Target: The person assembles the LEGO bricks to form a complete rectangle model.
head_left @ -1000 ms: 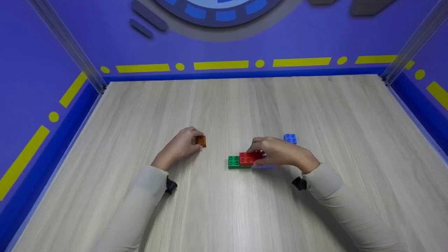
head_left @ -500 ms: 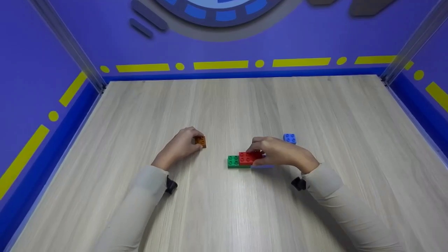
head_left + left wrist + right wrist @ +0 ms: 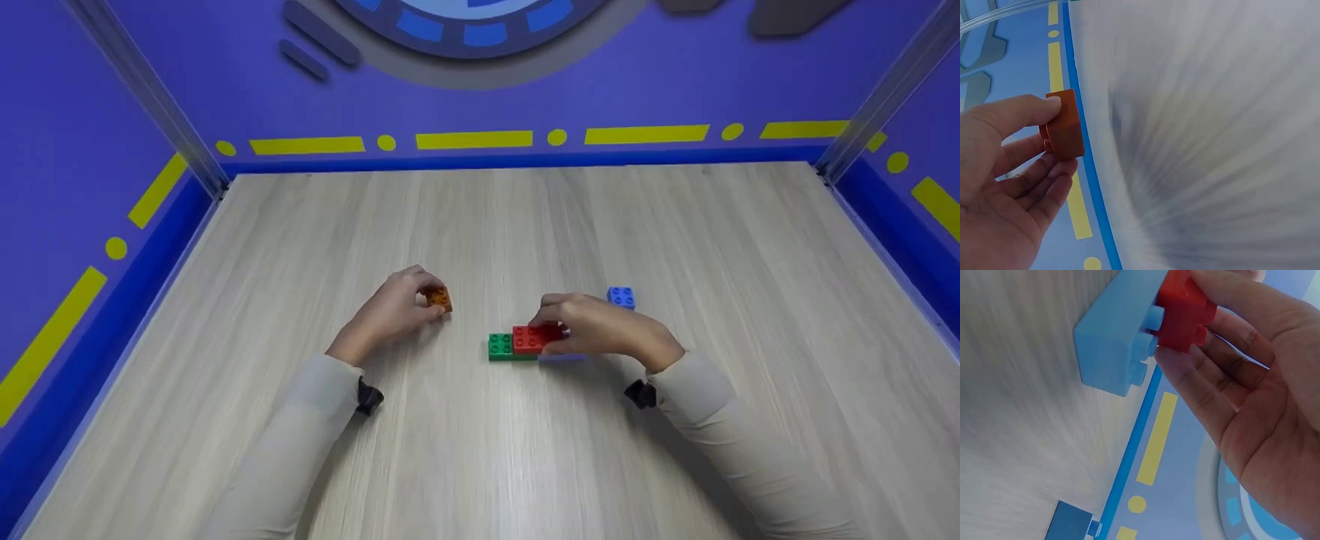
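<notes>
My left hand point(image 3: 394, 309) pinches an orange toy brick point(image 3: 439, 299) between thumb and fingers. The left wrist view shows the orange brick point(image 3: 1067, 125) lifted off the table, studs toward the palm. My right hand point(image 3: 600, 322) grips a red brick point(image 3: 527, 340) that sits across a green brick point(image 3: 500, 346) and a light blue brick point(image 3: 562, 357). Close up, the red brick point(image 3: 1180, 312) rests on the studs of the light blue brick point(image 3: 1109, 340), some of which stay uncovered. Fingers hide part of the red brick in the head view.
A small blue brick point(image 3: 621, 297) lies behind the right wrist. The wooden table point(image 3: 480, 450) is bounded at the back by a purple-blue wall point(image 3: 480, 112) with yellow markings, and side walls rise left and right.
The left hand has moved slightly right and away from me with the orange brick, which has turned a little. The right hand and the red, green and light blue bricks stay in place.
</notes>
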`<state>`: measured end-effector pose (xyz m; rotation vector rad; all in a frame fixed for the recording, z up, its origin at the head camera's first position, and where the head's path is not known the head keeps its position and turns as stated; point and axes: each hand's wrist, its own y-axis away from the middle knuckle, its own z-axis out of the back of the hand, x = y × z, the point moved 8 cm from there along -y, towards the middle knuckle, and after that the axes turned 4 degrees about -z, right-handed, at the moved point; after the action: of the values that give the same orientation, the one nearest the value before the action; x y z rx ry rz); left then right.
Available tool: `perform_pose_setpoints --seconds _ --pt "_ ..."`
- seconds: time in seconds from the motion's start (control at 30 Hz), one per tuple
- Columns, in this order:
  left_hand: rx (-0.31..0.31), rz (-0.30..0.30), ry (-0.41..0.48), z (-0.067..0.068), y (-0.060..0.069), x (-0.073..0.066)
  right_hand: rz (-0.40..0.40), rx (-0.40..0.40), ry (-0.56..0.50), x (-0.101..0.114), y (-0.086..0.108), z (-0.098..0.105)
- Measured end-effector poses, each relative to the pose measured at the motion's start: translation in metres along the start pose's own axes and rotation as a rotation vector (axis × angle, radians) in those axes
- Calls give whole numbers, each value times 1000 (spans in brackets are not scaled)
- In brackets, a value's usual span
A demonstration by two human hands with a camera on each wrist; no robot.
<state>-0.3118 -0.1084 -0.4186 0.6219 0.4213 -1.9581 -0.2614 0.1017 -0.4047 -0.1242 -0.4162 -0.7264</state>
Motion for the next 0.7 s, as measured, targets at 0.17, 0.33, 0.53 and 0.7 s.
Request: perform_pose_setpoints --seconds 0.17,0.33,0.53,0.7 --pt "9 -32 29 -1 1 -7 6 0 23 0 0 0" --pt "6 -105 58 -2 2 -17 11 5 30 0 0 0" --pt "20 -159 98 -5 3 -26 5 16 16 0 0 -1" --pt "42 -166 123 -8 3 -31 3 19 12 -1 -1 -1"
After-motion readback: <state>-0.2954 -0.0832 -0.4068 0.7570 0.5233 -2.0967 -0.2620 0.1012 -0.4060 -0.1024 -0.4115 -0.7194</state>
